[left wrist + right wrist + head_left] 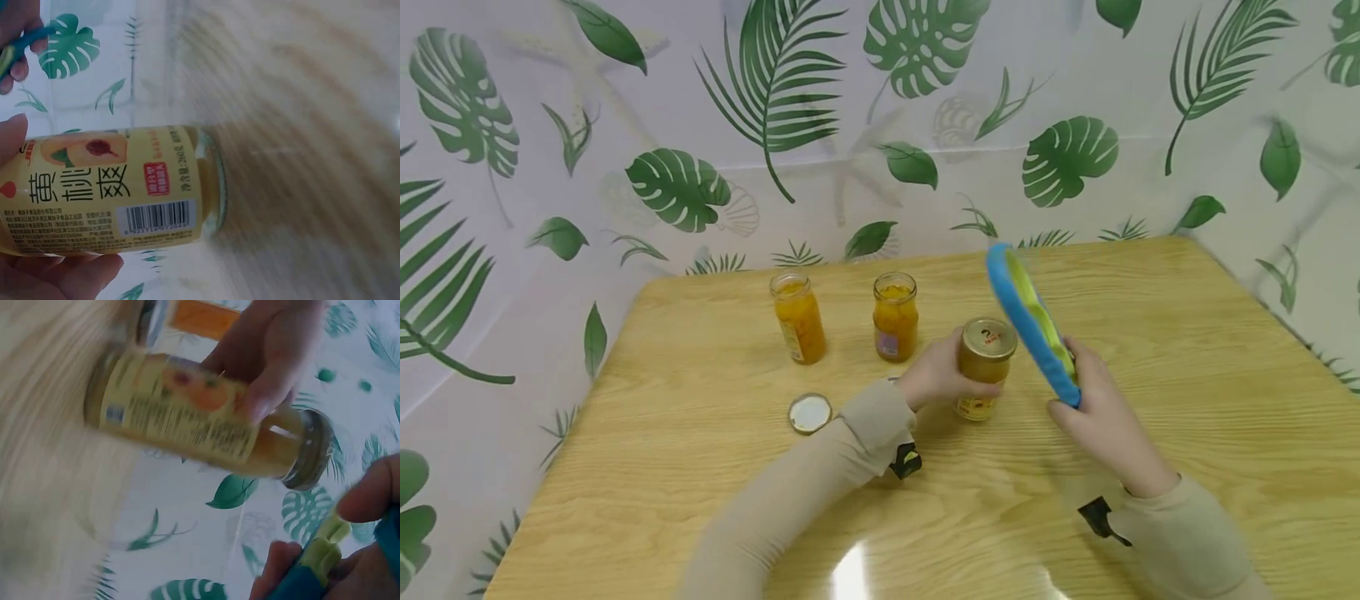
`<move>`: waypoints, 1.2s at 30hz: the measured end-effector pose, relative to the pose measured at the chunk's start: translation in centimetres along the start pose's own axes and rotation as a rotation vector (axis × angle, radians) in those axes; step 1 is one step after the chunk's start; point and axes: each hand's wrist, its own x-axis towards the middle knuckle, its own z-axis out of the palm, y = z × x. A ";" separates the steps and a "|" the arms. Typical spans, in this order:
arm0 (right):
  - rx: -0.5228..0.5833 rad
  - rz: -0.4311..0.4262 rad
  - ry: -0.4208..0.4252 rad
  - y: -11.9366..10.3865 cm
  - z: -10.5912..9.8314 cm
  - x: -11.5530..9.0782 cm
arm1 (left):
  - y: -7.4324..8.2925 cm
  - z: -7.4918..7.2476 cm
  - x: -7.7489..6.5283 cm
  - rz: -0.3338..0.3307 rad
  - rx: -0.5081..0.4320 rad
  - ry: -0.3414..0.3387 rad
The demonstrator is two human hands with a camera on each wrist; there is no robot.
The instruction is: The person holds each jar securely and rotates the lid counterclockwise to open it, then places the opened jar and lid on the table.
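My left hand (942, 377) grips a glass jar of yellow peaches (982, 367), fingers and thumb around its side. The jar has a gold lid (990, 338) on top; its yellow label with a peach picture and barcode faces the left wrist view. Whether its base touches the table, I cannot tell. To the right of the jar, my right hand (1108, 421) holds a blue jar opener (1026, 312) with a green ridged inner edge. The opener is tilted, its far end pointing up and away, apart from the lid.
Two lidless jars of orange fruit, one at the left (800, 321) and one in the middle (896, 321), stand farther back on the wooden table (685, 400). A loose lid (810, 413) lies left of my left forearm. A leaf-patterned sheet (820, 208) hangs behind.
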 end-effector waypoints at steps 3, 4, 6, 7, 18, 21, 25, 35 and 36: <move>-0.228 -0.101 0.008 -0.7 0.6 0.2 | -0.2 -0.5 -2.0 0.002 0.008 -0.030; -0.278 -0.132 0.010 -1.0 0.8 0.2 | -0.3 -0.6 -2.6 0.011 0.011 -0.035; -0.364 -0.195 0.018 -1.5 1.3 0.2 | -0.6 -1.0 -3.8 0.025 0.018 -0.039; -0.400 -0.221 0.020 -1.8 1.4 0.2 | -0.7 -1.1 -4.4 0.028 0.021 -0.038; -0.614 -0.402 -0.012 -5.6 2.7 0.9 | -1.8 -3.1 -8.7 0.102 -0.146 -0.020; -0.641 -0.383 -0.067 -6.5 3.0 1.3 | -2.3 -3.2 -9.3 0.090 -0.172 0.005; -0.676 -0.366 -0.139 -7.1 3.1 1.6 | -2.5 -3.1 -9.6 0.080 -0.150 0.023; -0.670 -0.462 -0.200 -8.5 3.8 1.5 | -2.6 -3.4 -9.8 0.072 -0.143 0.018; -0.657 -0.472 -0.209 -8.6 3.9 1.4 | -2.6 -3.4 -9.9 0.071 -0.150 0.018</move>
